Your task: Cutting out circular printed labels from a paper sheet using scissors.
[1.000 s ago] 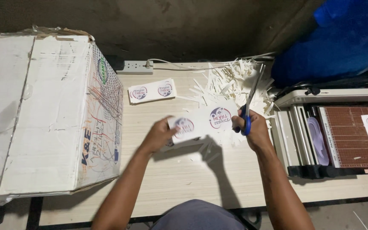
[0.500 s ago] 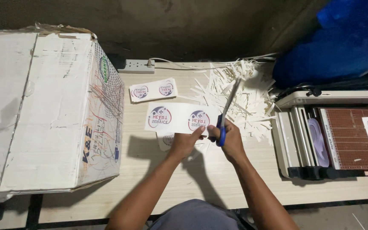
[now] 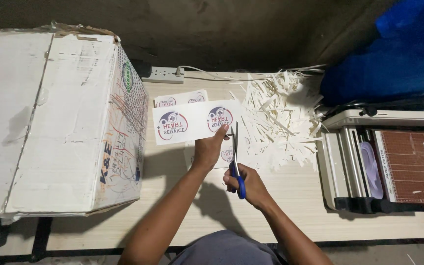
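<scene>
My left hand (image 3: 208, 149) grips the lower right edge of a white printed sheet (image 3: 192, 121) that carries two round red-and-blue emblems and is held above the table. My right hand (image 3: 251, 186) holds blue-handled scissors (image 3: 236, 159), whose blades point up at the sheet's lower edge, just right of my left thumb. A second printed sheet (image 3: 180, 98) lies flat on the table behind the held one. Another piece of sheet (image 3: 224, 156) lies under my hands, mostly hidden.
A big worn white cardboard box (image 3: 55, 118) fills the left side. A heap of white paper strips (image 3: 280, 118) lies right of the sheets. A paper cutter (image 3: 388, 162) with printed cards stands at the right, a power strip (image 3: 163, 74) at the back, blue cloth (image 3: 393, 54) top right.
My hands and the held sheet shifted left and toward me. The scissors swung from a slant over the strip heap to upright at the sheet's lower edge.
</scene>
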